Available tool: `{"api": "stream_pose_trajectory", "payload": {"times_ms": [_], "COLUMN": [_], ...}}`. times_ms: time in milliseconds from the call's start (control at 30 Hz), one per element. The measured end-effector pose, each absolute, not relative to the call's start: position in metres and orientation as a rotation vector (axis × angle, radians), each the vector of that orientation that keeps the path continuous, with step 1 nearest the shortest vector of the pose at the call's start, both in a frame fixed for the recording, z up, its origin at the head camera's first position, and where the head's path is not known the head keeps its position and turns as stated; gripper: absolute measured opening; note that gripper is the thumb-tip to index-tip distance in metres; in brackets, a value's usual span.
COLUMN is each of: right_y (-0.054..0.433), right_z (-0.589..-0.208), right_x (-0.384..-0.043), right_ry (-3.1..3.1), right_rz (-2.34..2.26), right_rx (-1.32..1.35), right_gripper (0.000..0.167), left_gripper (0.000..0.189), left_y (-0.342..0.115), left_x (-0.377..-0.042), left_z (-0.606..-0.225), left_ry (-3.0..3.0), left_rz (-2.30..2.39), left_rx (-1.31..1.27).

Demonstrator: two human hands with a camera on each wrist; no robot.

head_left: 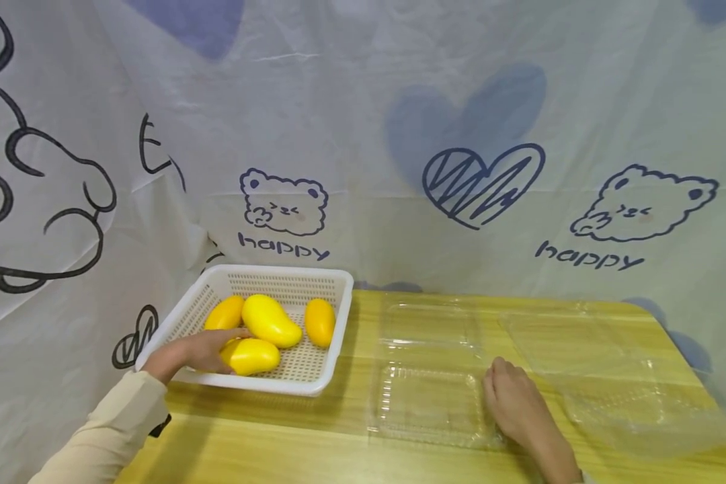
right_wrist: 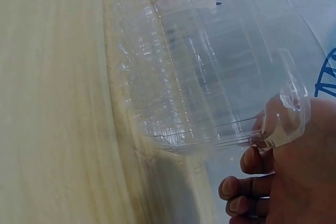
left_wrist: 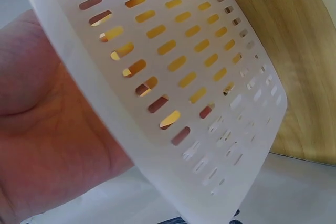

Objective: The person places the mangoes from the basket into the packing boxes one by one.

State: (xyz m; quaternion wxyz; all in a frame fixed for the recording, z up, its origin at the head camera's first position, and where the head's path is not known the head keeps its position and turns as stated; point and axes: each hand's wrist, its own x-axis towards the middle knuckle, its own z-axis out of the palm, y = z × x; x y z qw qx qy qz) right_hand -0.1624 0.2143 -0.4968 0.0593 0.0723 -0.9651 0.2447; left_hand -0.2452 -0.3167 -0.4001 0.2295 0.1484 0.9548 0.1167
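Observation:
Inside the white plastic basket [head_left: 284, 385] lie several yellow mangoes. My left hand [head_left: 204, 349] reaches over the near left rim and grips the front mango [head_left: 255, 356]. A larger mango [head_left: 271, 320] sits just behind it, an orange-yellow mango [head_left: 226, 313] to its left and another mango [head_left: 320, 323] by the right wall. In the left wrist view the basket wall [left_wrist: 157, 72] hides most of my fingers. My right hand [head_left: 514, 400] pinches the right edge of an opened clear plastic clamshell box [head_left: 431, 403]; its thumb shows through the plastic in the right wrist view.
More clear plastic boxes [head_left: 641, 396] lie at the right of the wood-grain table [head_left: 314, 444]. A white curtain [head_left: 363, 134] with drawn bears and hearts hangs behind and along the left side.

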Motion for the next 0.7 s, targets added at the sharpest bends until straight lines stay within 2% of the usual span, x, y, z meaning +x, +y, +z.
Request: {"api": "stream_pose_trajectory", "payload": {"times_ms": [333, 567, 700], "right_y": [0.21, 0.2071, 0.2063], "right_z": [-0.4988, -0.4989, -0.4994], "right_x": [-0.1641, -0.1656, -0.1676], "right_ry": [-2.883, -2.853, -2.84], "right_rz": [0.704, 0.719, 0.722], "right_rx": [0.202, 0.189, 0.184], "right_gripper": [0.023, 0.022, 0.022], "left_gripper": [0.073, 0.063, 0.066], "left_y": [-0.3221, -0.3259, -0.3254], "left_x": [-0.244, -0.2432, -0.2418], "left_z": [-0.4035, -0.4045, -0.4036], "left_ry": [2.671, 2.716, 2.737], "left_rz": [0.351, 0.428, 0.462], "left_rx": [0.494, 0.535, 0.582]}}
